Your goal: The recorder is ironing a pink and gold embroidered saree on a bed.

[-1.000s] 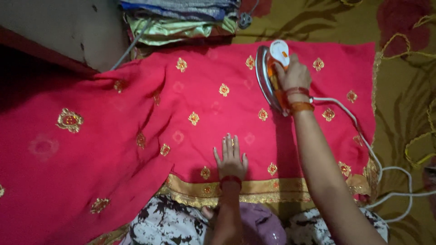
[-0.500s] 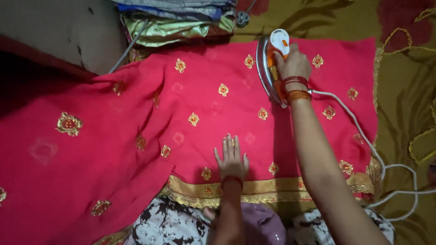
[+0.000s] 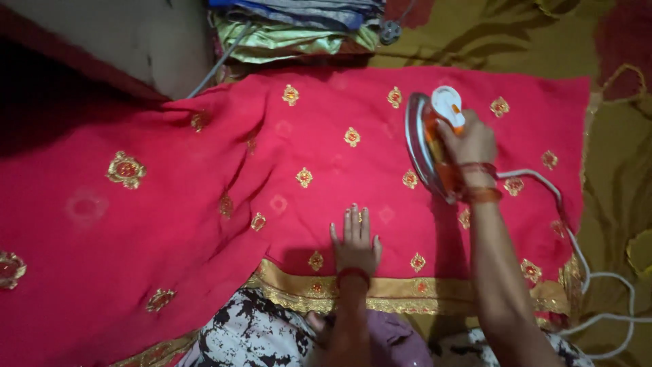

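I am gripping the iron (image 3: 429, 146) by its orange handle, my right hand (image 3: 468, 141) wrapped tight around it, fingers curled fully closed over the grip. The iron is tipped up on its side, its shiny soleplate facing left, and it is sitting toward the far right part of the red cloth (image 3: 326, 177). Its white cord (image 3: 577, 238) is trailing from behind my wrist, running down the right edge of the cloth and looping onto the olive floor covering (image 3: 611, 156).

My left hand (image 3: 354, 241) is lying flat on the cloth nearer to me, palm down, fingers stretched out straight and close together, holding nothing, just pressing the fabric. It is resting well apart from the iron, just above the gold border (image 3: 380, 289) that is running along the near hem.

The cloth is spreading wide across the floor, dotted with small gold embroidered motifs (image 3: 304, 177), bunching into folds on the left. Beyond its far edge a stack of folded fabrics (image 3: 292, 30) in green and blue is lying, and my patterned black-and-white garment (image 3: 251, 333) is showing at the bottom.
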